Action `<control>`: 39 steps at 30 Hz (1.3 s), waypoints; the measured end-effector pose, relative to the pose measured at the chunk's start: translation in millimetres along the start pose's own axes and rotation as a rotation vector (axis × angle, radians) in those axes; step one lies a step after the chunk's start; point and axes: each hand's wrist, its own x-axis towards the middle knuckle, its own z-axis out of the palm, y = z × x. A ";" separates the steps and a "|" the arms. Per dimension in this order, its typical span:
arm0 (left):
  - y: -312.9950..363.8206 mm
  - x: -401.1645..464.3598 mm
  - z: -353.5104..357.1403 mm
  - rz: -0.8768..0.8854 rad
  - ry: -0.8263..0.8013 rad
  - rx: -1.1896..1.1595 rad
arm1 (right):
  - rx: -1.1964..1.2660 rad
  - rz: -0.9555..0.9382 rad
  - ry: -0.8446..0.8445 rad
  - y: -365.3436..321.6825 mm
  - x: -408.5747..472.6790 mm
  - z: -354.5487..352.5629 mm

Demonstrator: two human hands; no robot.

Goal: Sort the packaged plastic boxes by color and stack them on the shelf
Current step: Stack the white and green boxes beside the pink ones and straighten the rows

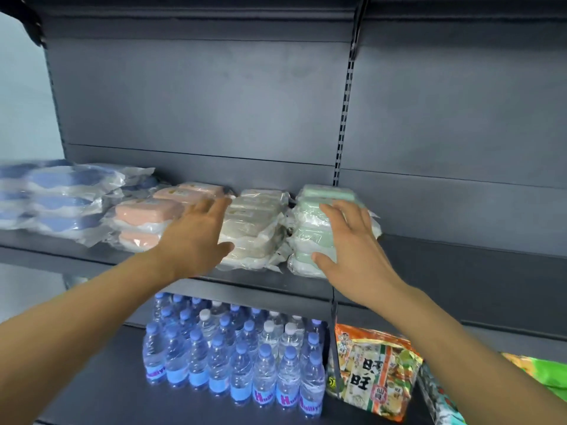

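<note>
Left hand (196, 237) spread beside beige boxes (251, 228); right hand (346, 240) spread on green boxes (310, 228). Below, bottles (239, 357) labelled "H…"; snack bag (374, 372) reads "旺旺".

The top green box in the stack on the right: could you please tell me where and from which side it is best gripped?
Probably by its two short ends, coming from the front. The top green box lies flat on the green stack, long side facing out. The beige stack crowds its left, so the right hand, already there, has freer access from the right.
</note>
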 end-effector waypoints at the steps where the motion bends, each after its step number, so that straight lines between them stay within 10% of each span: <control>1: -7.3 -3.1 1.9 -0.007 -0.015 -0.016 | 0.008 0.010 -0.033 -7.5 -0.7 4.0; 19: -85.8 51.3 89.9 0.006 0.011 -0.734 | 0.160 0.431 -0.062 -85.9 76.2 114.3; 39: -77.9 53.3 119.2 0.023 0.226 -0.664 | 0.083 0.418 0.015 -73.2 86.4 136.7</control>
